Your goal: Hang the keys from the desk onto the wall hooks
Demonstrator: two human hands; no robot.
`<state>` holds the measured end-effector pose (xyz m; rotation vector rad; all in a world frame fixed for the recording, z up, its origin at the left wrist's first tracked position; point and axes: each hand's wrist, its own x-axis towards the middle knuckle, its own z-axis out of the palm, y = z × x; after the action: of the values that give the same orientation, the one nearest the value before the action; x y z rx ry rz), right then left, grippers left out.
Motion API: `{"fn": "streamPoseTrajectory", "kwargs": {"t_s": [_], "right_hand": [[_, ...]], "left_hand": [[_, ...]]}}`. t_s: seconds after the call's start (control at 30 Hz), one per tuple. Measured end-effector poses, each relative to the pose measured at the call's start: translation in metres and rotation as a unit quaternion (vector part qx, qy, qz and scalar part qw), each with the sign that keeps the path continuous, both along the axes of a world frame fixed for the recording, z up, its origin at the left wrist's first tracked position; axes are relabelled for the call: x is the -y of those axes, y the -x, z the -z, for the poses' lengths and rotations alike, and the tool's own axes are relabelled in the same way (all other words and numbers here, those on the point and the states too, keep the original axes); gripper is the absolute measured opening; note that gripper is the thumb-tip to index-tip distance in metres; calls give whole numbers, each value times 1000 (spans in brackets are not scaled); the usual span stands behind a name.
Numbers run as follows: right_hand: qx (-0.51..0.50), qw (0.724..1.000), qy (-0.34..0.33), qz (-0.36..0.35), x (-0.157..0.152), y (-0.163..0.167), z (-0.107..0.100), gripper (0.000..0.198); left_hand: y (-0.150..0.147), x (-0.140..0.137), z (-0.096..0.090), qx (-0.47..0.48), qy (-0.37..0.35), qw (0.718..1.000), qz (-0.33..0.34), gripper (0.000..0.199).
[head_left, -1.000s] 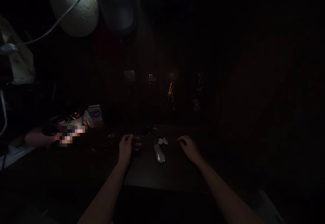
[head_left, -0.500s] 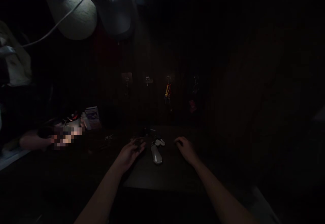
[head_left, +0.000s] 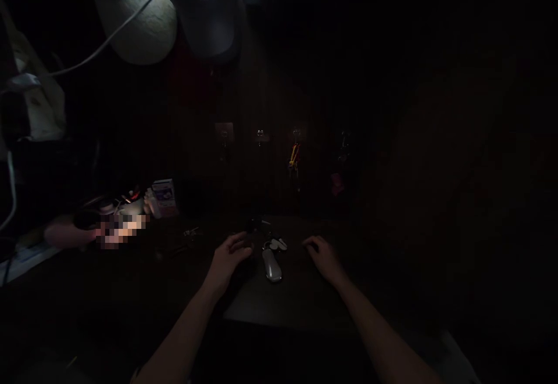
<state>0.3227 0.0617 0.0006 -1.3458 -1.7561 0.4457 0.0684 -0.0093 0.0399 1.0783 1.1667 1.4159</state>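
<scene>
On the dark table [head_left: 257, 309], my left hand [head_left: 226, 259] is turned palm down with its fingers curled. A small dark thing seems to be under its fingertips, but the dim light hides what it is. Just right of it lies a glossy grey oval fob [head_left: 272, 266] with a ring and small white tags [head_left: 279, 245] at its far end. Beyond these is a dark object [head_left: 257, 225] with a shiny strip. My right hand [head_left: 325, 258] rests on the table to the right of the fob, fingers loosely bent, thumb and forefinger apart, holding nothing.
Small metal keys [head_left: 190, 233] lie left of my left hand. Farther left are a small box [head_left: 164, 197], a pink object [head_left: 65, 232] and clutter. Hooks line the back wall, one bearing a yellow strap [head_left: 294, 156]. Caps [head_left: 148, 29] and a cable hang at upper left.
My left hand has turned over from palm up, with a dark thing on it, to palm down with fingers curled. My right hand stays nearly still. The whole view has shifted slightly.
</scene>
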Motion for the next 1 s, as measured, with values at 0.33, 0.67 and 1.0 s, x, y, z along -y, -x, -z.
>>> {"fn": "streamPoseTrajectory", "kwargs": {"t_s": [0.33,0.67,1.0], "right_hand": [[1,1000,7,-2,2,0,-3,19],[-4,1000,4,-1,-2,-1,2,19],[-19,1000,-8,-17,-5,-1,5,19]], "left_hand": [[0,-3,-1,-93,-14,995,-43,50],[27,-36,-27,-260,-83,950,-153,40],[67,-114,-104,-235,-132,940,-208,39]]}}
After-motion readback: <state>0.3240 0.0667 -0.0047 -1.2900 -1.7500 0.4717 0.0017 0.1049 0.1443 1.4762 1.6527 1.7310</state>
